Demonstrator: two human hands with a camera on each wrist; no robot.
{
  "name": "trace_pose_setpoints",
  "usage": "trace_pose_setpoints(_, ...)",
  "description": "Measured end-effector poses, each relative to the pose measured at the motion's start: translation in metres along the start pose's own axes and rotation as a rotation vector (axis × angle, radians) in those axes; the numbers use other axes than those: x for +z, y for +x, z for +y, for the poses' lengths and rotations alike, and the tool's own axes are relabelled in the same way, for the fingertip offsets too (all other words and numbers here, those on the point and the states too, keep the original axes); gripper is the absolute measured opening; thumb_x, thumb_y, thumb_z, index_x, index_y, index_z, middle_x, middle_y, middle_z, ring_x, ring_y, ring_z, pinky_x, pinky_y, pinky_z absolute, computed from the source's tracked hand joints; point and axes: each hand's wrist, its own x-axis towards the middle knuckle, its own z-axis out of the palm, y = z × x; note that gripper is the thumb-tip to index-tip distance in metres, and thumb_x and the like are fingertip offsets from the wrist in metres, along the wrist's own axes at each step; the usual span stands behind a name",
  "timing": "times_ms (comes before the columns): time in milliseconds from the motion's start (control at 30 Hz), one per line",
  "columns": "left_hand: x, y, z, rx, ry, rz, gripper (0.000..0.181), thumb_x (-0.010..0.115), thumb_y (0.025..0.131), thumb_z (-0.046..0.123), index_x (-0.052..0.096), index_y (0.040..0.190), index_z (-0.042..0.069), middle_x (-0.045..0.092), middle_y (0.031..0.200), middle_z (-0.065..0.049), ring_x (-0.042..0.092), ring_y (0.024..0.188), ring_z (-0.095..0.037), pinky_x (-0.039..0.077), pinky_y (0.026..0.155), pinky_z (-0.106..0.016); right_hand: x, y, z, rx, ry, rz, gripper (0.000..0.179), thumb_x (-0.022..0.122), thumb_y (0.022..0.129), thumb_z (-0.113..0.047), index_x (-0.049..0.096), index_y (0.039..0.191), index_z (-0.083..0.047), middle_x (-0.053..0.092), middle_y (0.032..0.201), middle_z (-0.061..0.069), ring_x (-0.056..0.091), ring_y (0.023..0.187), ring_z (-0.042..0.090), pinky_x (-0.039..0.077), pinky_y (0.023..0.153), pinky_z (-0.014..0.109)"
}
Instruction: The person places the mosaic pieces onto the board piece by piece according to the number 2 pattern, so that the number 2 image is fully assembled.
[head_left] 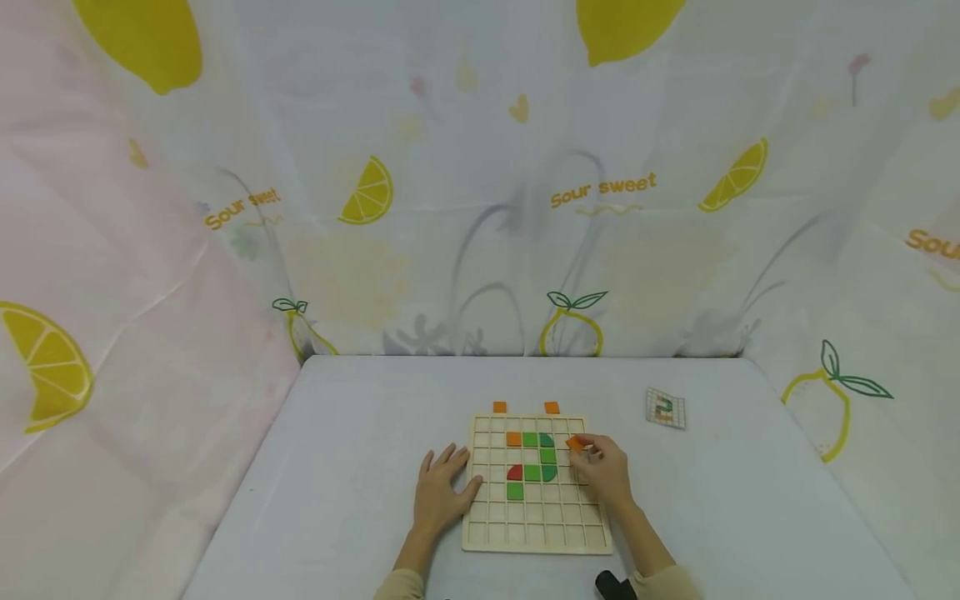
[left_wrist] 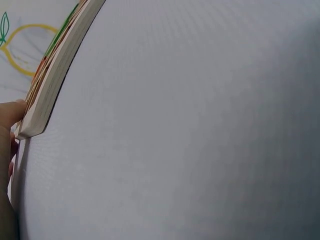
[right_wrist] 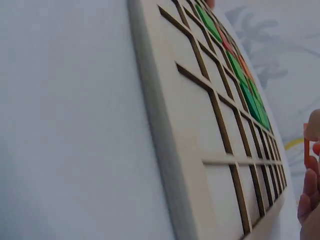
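Note:
A wooden grid board (head_left: 536,537) lies flat on the table, with green, red and orange tiles set in several of its squares. My right hand (head_left: 606,473) pinches an orange square tile (head_left: 576,443) between thumb and fingers, over the board's right side. In the right wrist view the tile (right_wrist: 306,145) shows edge-on at the fingertips. My left hand (head_left: 442,492) lies with fingers spread at the board's left edge, thumb on the rim. Only part of that hand (left_wrist: 11,115) appears in the left wrist view, beside the board's corner.
Two loose orange tiles (head_left: 499,407) lie just beyond the board's far edge. A small pattern card (head_left: 666,408) printed with a gridded figure rests at the back right of the white table (head_left: 337,467). A lemon-print cloth (head_left: 465,250) hangs behind.

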Motion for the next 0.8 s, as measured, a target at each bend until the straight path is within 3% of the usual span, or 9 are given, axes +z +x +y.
trace_pose_setpoints(167,-0.002,0.001,0.002,-0.008,-0.006,-0.012,0.044,0.073,0.073,0.029,0.07,0.108,0.003,0.069,0.109,-0.01,0.06,0.11,-0.031,0.034,0.103,-0.055,0.022,-0.016,-0.018,-0.183,0.077,-0.089,0.027,0.07,0.062,0.012,0.068,0.089,0.007,0.066,0.081,0.012,0.058,0.067,0.021,0.052,0.055,0.023)
trace_pose_setpoints(400,-0.003,0.001,0.003,0.005,-0.003,0.0,0.043,0.073,0.073,0.028,0.07,0.106,0.001,0.069,0.108,-0.011,0.061,0.109,-0.032,0.035,0.101,-0.055,0.046,-0.033,-0.039,-0.203,0.044,-0.339,0.029,0.072,0.064,0.001,0.071,0.093,0.001,0.067,0.088,0.003,0.057,0.079,0.012,0.052,0.067,0.024)
trace_pose_setpoints(600,-0.003,0.001,0.004,0.013,0.011,-0.003,0.043,0.073,0.073,0.028,0.07,0.107,0.002,0.069,0.108,-0.011,0.061,0.108,-0.032,0.036,0.101,-0.056,0.058,-0.039,-0.044,-0.37,-0.095,-0.317,0.03,0.077,0.059,-0.005,0.074,0.089,-0.003,0.063,0.085,0.0,0.056,0.081,0.013,0.048,0.073,0.03)
trace_pose_setpoints(800,-0.003,0.001,0.003,0.0,0.011,-0.021,0.044,0.072,0.074,0.029,0.069,0.109,0.002,0.069,0.11,-0.01,0.06,0.111,-0.03,0.035,0.102,-0.055,0.06,-0.042,-0.045,-0.368,-0.168,-0.356,0.025,0.077,0.066,-0.009,0.076,0.091,-0.007,0.058,0.088,-0.002,0.051,0.083,0.011,0.041,0.07,0.029)
